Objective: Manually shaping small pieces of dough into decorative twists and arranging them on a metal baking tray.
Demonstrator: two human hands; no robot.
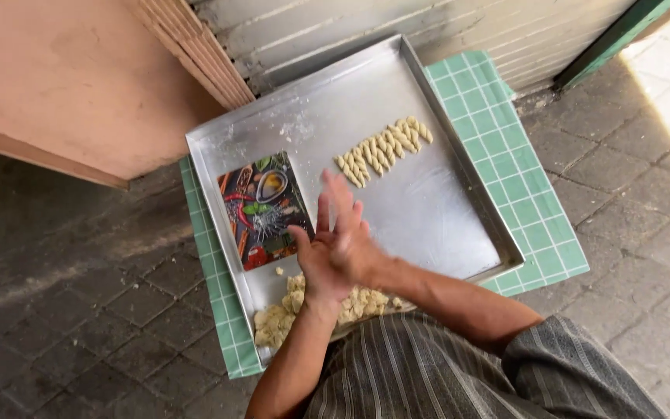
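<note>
Striped sleeve (459, 372) | left hand (321, 268) and right hand (344, 233) pressed palm to palm, contents hidden | dough heap (304, 302) beneath | shaped row (381, 150) runs diagonally on tray (443, 225) | printed board (264, 208) left.

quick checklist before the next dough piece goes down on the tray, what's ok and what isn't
1. Hands over the tray: ok. The left hand and right hand are pressed palm to palm above the tray's near edge.
2. Dough between the palms: cannot tell, the hands hide it.
3. Room on the metal tray: ok, bare metal lies below and right of the row of shaped pieces.
4. Dough supply: ok, a pile of dough lumps sits in the near corner.
5. Printed board: ok, flat on the tray, nothing on it.
6. Tray support: ok, it rests on a green checked cloth.
</note>
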